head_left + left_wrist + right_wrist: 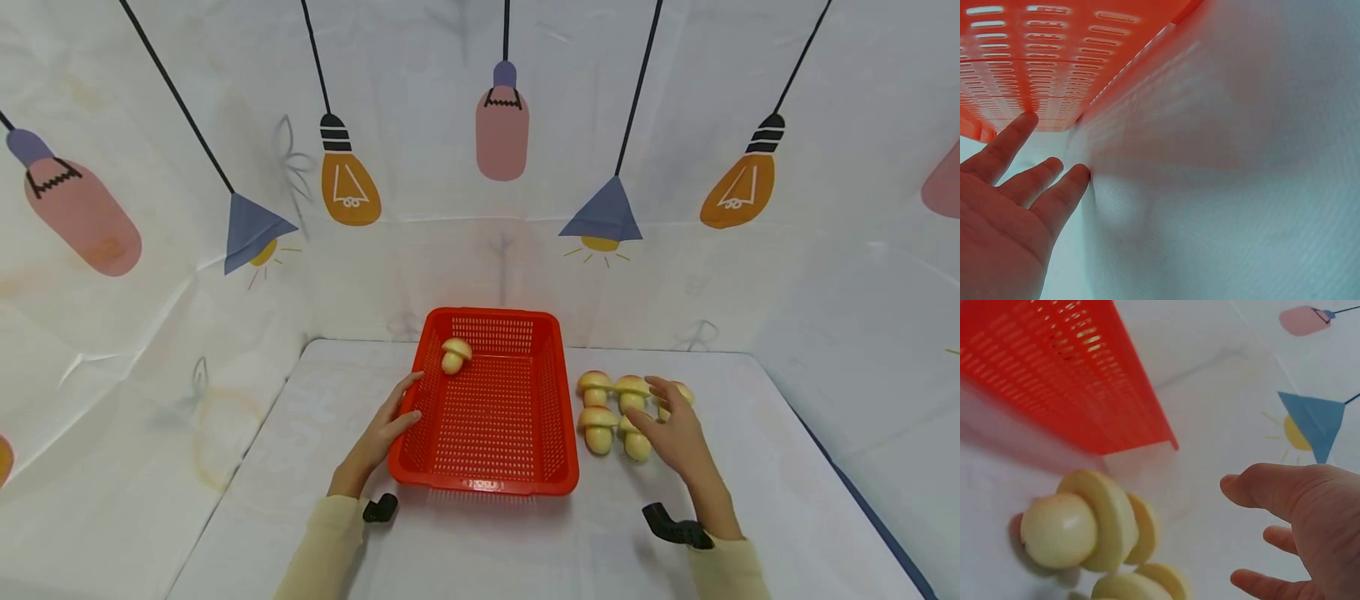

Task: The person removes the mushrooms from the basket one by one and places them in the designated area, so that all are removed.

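A red plastic basket [480, 483] with slotted walls stands on the table, and one toy mushroom [454, 357] lies in its far left corner. My left hand [378, 433] is at the basket's left side, with its thumb and a fingertip at the rim. In the left wrist view its fingers [1013, 147] are straight and spread beside the slotted wall. Several more toy mushrooms [597, 428], brown-capped with pale stems, sit in a group right of the basket. Above their right side hovers my right hand [678, 437], fingers apart and holding nothing; the right wrist view shows mushrooms [1060, 531] near it.
The white table [525, 550] has its back edge just behind the basket. A pale sheet printed with hanging lamps [603, 212] rises behind and along both sides. Black wrist straps [678, 529] show at both sleeves.
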Available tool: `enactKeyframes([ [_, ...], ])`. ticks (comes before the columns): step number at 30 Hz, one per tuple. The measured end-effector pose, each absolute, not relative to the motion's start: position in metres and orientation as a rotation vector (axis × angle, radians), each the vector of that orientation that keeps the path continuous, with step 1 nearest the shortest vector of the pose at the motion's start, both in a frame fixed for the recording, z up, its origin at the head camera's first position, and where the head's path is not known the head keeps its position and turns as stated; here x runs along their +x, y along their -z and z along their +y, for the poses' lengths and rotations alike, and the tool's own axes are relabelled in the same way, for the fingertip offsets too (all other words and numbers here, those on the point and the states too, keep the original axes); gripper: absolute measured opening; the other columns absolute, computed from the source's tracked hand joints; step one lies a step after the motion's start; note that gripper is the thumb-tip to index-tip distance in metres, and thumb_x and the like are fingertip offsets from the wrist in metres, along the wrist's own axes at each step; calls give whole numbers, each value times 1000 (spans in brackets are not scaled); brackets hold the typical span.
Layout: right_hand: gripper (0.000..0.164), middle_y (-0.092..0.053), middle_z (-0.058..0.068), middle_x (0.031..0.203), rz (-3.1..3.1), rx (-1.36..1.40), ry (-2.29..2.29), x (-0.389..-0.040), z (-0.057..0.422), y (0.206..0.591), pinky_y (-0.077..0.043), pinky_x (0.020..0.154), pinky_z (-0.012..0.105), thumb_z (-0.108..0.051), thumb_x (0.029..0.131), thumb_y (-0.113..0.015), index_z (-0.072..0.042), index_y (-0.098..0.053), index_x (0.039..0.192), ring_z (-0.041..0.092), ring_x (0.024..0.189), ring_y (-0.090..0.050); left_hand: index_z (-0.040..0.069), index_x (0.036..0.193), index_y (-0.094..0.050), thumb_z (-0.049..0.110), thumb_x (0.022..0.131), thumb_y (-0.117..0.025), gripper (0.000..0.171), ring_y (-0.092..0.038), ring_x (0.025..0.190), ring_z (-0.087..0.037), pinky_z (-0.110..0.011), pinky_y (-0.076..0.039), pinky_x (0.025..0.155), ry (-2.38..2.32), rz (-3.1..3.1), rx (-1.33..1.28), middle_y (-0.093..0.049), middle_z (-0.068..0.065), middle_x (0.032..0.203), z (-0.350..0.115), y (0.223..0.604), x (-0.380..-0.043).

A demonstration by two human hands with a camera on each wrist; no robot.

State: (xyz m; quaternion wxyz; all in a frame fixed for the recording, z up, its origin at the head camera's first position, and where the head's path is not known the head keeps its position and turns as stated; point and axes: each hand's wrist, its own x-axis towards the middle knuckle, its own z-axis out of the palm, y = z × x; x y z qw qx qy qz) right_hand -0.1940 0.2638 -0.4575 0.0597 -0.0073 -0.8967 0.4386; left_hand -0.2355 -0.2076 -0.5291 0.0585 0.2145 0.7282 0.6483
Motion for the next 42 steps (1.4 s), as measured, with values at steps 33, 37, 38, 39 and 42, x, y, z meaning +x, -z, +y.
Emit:
enactKeyframes([
  [33,63,-45,16,155,-2580,207,-1675,-229,145,435,-40,113,57,-31,97,-72,-12,-45,150,39,146,-38,13,163,-21,14,104,-50,65,-51,125,-53,-42,-55,95,-1977,2208,640,-38,-33,151,-205,529,-236],
  [37,63,-45,16,155,-2568,250,-1745,-234,138,433,-40,113,57,-31,97,-73,-13,-45,150,40,147,-37,14,163,-23,15,104,-50,65,-51,125,-52,-43,-55,96,-1981,2217,635,-38,-32,152,-206,530,-237],
  [38,62,-45,16,154,-2575,258,-1751,-234,136,433,-40,113,57,-31,97,-72,-14,-45,150,40,147,-37,14,163,-23,15,104,-50,65,-51,125,-52,-43,-55,96,-1981,2219,635,-38,-32,152,-206,531,-237],
  [39,62,-45,17,154,-2583,268,-1750,-235,134,433,-40,113,58,-31,98,-72,-13,-45,151,41,147,-38,15,163,-23,14,104,-50,65,-50,126,-52,-43,-54,96,-1981,2218,634,-37,-31,153,-206,531,-237],
  [42,62,-46,18,154,-2602,280,-1754,-237,127,433,-40,112,62,-32,97,-71,-15,-45,151,43,145,-40,15,163,-23,13,104,-49,65,-49,127,-52,-42,-54,96,-1978,2216,638,-37,-31,154,-206,531,-237],
])
